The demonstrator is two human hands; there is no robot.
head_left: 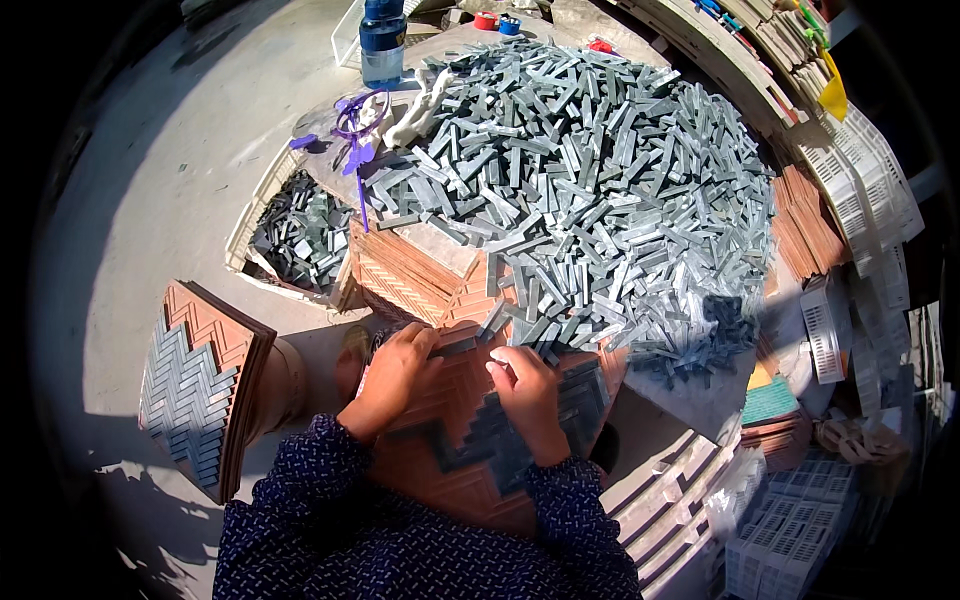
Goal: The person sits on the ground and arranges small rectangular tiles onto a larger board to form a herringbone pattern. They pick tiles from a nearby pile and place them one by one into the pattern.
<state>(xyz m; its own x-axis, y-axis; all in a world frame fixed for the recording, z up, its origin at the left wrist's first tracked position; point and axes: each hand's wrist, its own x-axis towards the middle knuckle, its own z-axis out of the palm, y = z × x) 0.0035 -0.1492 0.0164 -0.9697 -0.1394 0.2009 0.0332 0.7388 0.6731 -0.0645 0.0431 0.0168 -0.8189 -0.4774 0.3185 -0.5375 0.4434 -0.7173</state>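
A grey tabletop (690, 400) carries a broad, sunlit pile of grey strips (620, 190), heaped loosely over most of it. Next in size is the orange herringbone board (415, 485), in front of the person at the near side of the pile, partly filled with a zigzag of dark strips (490, 445). To its left stands a stack of similar boards (255, 385), the top one partly laid with grey strips; beyond it, a cream crate (240, 235) holds darker pieces. The two hands are smaller, both over the far part of the board. The left hand (398, 372) has bent fingers near a single grey strip (458, 346) — whether its grip is closed on that strip I cannot tell. The right hand (525, 388) has its thumb and forefinger curled close together — whether anything is pinched in that grip is hidden.
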